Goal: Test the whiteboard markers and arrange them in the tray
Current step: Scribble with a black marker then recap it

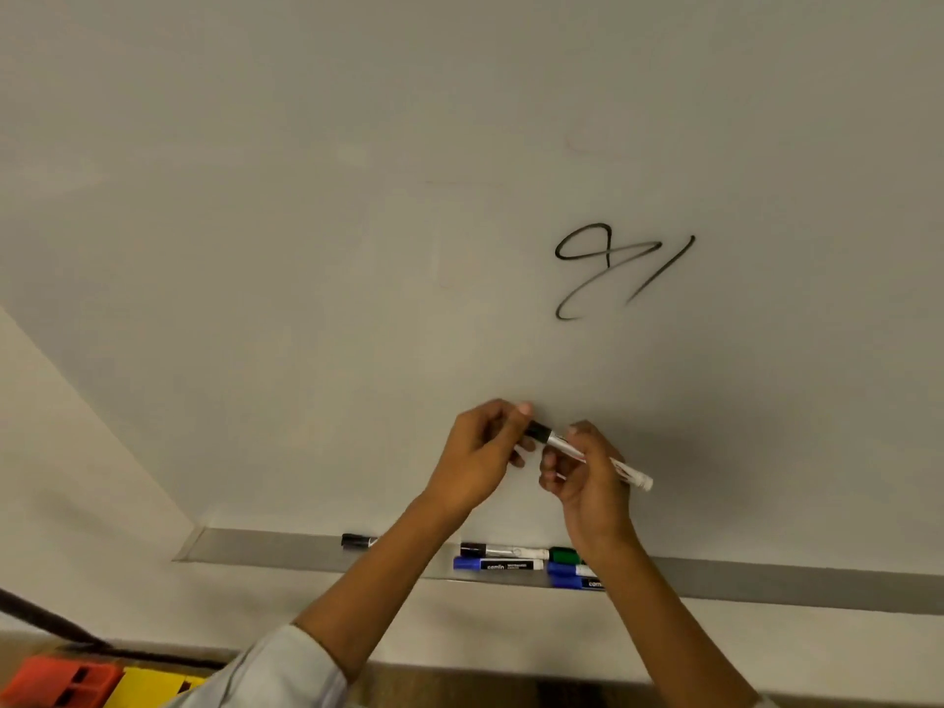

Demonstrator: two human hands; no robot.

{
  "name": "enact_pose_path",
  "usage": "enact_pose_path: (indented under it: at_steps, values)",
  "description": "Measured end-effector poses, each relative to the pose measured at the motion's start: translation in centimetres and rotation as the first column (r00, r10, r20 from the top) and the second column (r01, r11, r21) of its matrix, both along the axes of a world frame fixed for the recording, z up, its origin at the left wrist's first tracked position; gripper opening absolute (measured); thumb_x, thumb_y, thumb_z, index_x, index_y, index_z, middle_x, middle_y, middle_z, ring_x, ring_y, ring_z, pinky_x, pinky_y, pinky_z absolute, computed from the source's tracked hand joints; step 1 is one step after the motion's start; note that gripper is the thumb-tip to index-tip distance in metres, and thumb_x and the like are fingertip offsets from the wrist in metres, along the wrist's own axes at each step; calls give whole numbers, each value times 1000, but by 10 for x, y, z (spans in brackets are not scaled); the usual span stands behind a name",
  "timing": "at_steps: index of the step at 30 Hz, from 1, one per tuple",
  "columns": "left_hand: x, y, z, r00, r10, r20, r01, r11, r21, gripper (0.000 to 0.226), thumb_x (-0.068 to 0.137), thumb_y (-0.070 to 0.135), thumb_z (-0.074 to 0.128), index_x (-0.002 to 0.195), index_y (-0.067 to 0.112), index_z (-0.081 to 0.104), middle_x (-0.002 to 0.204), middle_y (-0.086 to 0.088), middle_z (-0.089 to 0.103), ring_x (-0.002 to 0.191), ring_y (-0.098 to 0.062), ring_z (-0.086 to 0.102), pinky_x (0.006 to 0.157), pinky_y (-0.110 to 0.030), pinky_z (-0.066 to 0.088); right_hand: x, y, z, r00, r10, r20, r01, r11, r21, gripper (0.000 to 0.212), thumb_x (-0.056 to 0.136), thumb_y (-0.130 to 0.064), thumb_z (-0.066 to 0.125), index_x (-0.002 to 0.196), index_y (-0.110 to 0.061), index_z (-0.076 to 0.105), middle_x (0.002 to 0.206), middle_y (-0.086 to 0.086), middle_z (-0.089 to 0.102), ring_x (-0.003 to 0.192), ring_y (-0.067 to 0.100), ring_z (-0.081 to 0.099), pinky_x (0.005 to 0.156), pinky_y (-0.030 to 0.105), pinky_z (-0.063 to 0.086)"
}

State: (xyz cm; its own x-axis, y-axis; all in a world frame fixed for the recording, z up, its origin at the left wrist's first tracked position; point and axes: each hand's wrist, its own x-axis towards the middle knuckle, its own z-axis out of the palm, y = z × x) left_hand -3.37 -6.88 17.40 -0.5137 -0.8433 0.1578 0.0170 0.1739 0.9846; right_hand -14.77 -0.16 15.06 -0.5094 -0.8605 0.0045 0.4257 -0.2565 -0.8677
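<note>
Head view, one moment at the whiteboard (306, 196).

Item: black marker (592, 454), held slantwise in front of the board, above the tray (766, 580). The right hand (587, 477) is wrapped round the white barrel; the left hand (480, 452) pinches the black cap (537, 431) at the upper end. Cap and barrel meet, but I cannot tell whether the cap is fully seated.

Item: black scribble (613, 268) on the board, up and to the right of the hands. The line is dark and unbroken, so this pen looks to write well.

Item: tray stock. One black marker (357, 541) lies alone to the left; a second black one (503, 550) and a blue one (498, 564) lie side by side at centre; a green one (564, 555) and more blue (569, 569) are partly hidden behind the right forearm.

Step in hand, as I judge it: capping. To do it well, keep cap and barrel in one straight line and push them squarely together until the cap is firm, with fingers clear of the tip. A loose cap would dry the pen. Then lay it beside the other black ones, parallel to them.
</note>
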Motion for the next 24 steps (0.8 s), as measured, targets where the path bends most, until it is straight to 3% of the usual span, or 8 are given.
enact_pose_path:
  at_steps: [4, 8, 12, 15, 17, 19, 22, 24]
  values:
    - [-25, 27, 38, 953, 82, -292, -27, 982, 186, 40, 103, 32, 37, 112, 3, 63, 97, -13, 73, 90, -22, 69, 80, -30, 56, 21, 1, 39, 964, 37, 263, -13, 996, -92, 25, 96, -26, 48, 89, -14, 70, 72, 3, 70, 65, 10, 65, 59, 23, 51]
    - [-31, 36, 55, 918, 60, -391, 20, 980, 198, 29, 104, 23, 38, 105, 5, 60, 98, -16, 74, 89, -25, 70, 76, -33, 57, 32, 6, 54, 914, 26, 405, 37, 989, -146, 31, 95, -27, 51, 80, -14, 74, 70, 3, 68, 61, 9, 63, 55, 18, 50]
    - [-34, 42, 73, 870, 161, -466, -45, 967, 249, 27, 103, 20, 40, 94, 2, 58, 78, -16, 71, 66, -20, 69, 54, -22, 54, 36, 7, 60, 975, -139, 175, 179, 953, -244, 31, 97, -15, 47, 81, -15, 74, 71, 3, 69, 67, 14, 64, 58, 20, 52]
    - [-38, 56, 85, 820, 186, -541, -39, 962, 271, 28, 103, 22, 40, 91, 3, 58, 77, -17, 71, 76, -27, 73, 66, -30, 59, 31, 10, 67, 951, -300, -73, 246, 879, -408, 22, 90, -18, 54, 78, -22, 73, 77, 0, 71, 75, 17, 67, 67, 25, 56]
    - [-42, 68, 90, 817, 186, -545, -50, 966, 255, 30, 103, 23, 38, 91, 3, 57, 80, -17, 73, 82, -29, 74, 72, -37, 59, 29, 11, 73, 915, -371, -159, 264, 849, -458, 18, 83, -28, 57, 70, -28, 69, 68, -6, 67, 67, 14, 63, 62, 24, 53]
    - [-40, 62, 100, 798, 219, -562, -74, 960, 269, 30, 104, 22, 37, 91, 2, 55, 81, -17, 74, 85, -29, 74, 72, -41, 59, 26, 19, 80, 874, -422, -241, 248, 814, -526, 19, 80, -23, 56, 65, -29, 66, 59, -8, 61, 55, 11, 57, 52, 22, 48]
    - [-4, 20, 126, 639, 365, -677, -164, 925, 344, 27, 105, 17, 36, 85, 5, 50, 69, -11, 70, 87, -32, 74, 70, -40, 61, 1, 50, 84, 917, -394, -54, 301, 776, -554, 14, 62, -18, 65, 52, -24, 56, 43, -3, 49, 31, 13, 41, 39, 13, 29]
    - [19, 2, 147, 655, 310, -690, -236, 950, 203, 30, 106, 20, 35, 83, 9, 51, 74, -12, 71, 93, -34, 73, 78, -39, 60, -28, 59, 91, 891, -452, 50, 407, 744, -530, 17, 61, -16, 63, 51, -23, 53, 41, -2, 48, 30, 13, 39, 38, 12, 27]
